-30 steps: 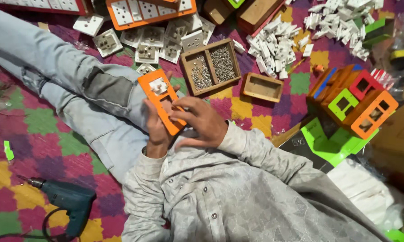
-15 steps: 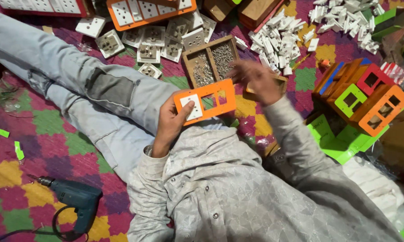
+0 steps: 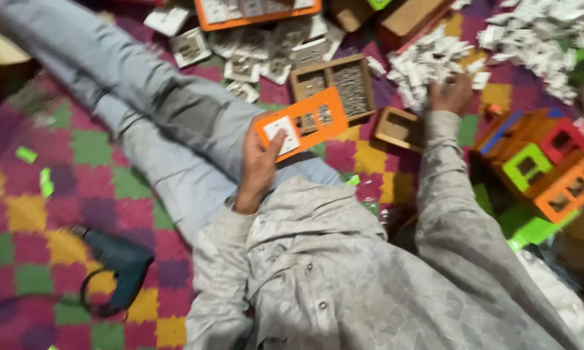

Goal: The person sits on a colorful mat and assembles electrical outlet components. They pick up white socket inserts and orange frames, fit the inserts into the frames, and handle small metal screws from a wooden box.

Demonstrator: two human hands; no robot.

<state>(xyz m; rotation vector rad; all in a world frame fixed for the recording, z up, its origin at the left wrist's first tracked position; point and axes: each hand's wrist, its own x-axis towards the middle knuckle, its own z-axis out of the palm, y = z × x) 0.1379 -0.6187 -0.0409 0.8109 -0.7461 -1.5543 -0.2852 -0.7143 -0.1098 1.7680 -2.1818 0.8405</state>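
Observation:
My left hand [image 3: 261, 170] holds an orange rectangular frame plate [image 3: 303, 119] over my lap, thumb pressed on a white switch module [image 3: 283, 133] seated in its left opening; two other openings are empty. My right hand [image 3: 452, 94] is stretched far out to the pile of white switch modules [image 3: 428, 61] on the floor, fingers down among them. Whether it has closed on one is hidden by blur.
A wooden two-compartment tray of screws [image 3: 334, 85] and a small empty wooden box [image 3: 397, 127] lie ahead. Stacked orange, green and red frames [image 3: 545, 168] sit at right. A teal power drill [image 3: 120, 262] lies at lower left. White modules [image 3: 259, 55] are scattered on the checkered mat [image 3: 26, 214].
My right hand left the orange plate and reached up and right to the white module pile. My left hand turned the plate from upright to nearly level and keeps holding it.

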